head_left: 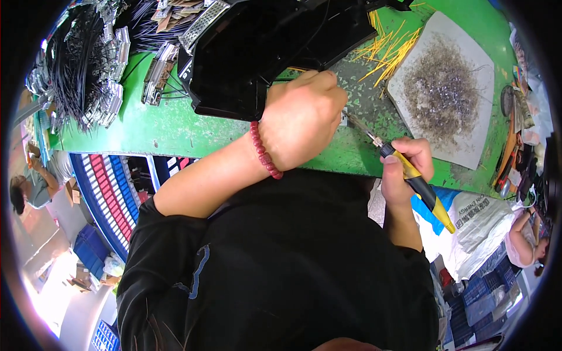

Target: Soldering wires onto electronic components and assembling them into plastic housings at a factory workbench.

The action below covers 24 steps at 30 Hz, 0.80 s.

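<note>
A large black plastic housing (pixel 234 64) lies tilted over the green workbench (pixel 132 126). My left hand (pixel 304 114), with a red bead bracelet (pixel 264 153) at the wrist, is closed against the housing's right end. Its fingertips are hidden beneath it, so what they grip does not show. In my right hand (pixel 410 161) is a yellow and black soldering iron (pixel 420 186), held like a pen. Its metal tip (pixel 358 121) points up and left, close beside my left knuckles. A small pale piece (pixel 343 119) shows by the tip.
Thin yellow sticks or wires (pixel 389 50) lie scattered at the back. To the right, a pale board (pixel 433 151) carries a heap of grey-brown debris (pixel 443 88). Bundled black wires with shiny clear parts (pixel 88 76) crowd the left. Other people (pixel 38 181) are visible at the far sides.
</note>
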Tool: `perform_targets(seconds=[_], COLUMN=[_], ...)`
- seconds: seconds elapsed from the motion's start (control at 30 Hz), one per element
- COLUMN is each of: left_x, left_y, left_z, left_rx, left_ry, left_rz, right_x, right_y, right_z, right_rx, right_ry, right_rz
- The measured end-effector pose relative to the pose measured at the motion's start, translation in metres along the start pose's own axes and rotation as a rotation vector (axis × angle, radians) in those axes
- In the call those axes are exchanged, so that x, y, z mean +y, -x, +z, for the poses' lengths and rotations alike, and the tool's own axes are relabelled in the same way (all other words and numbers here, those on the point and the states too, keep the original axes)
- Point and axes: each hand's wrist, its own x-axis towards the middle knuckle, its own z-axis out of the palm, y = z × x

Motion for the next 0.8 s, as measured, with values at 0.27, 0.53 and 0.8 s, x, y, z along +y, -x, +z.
perform_targets(seconds=[0.27,0.53,0.8], left_x=[-0.0001,-0.0009,-0.0006], left_y=[0.0003,0.0009,-0.0002], left_z=[0.0012,0.0017,0.0014], left_rx=[-0.004,0.0,0.001], left_ry=[0.002,0.008,0.007], left_rz=[-0.009,-0.003,-0.003], right_x=[0.0052,0.005,0.0023], right_y=[0.0019,0.001,-0.0003], right_z=[0.0004,0.0002,0.0004], right_rx=[0.015,0.044,0.037], right_ry=[-0.007,-0.021,-0.033], right_rz=[-0.063,-0.039,-0.031])
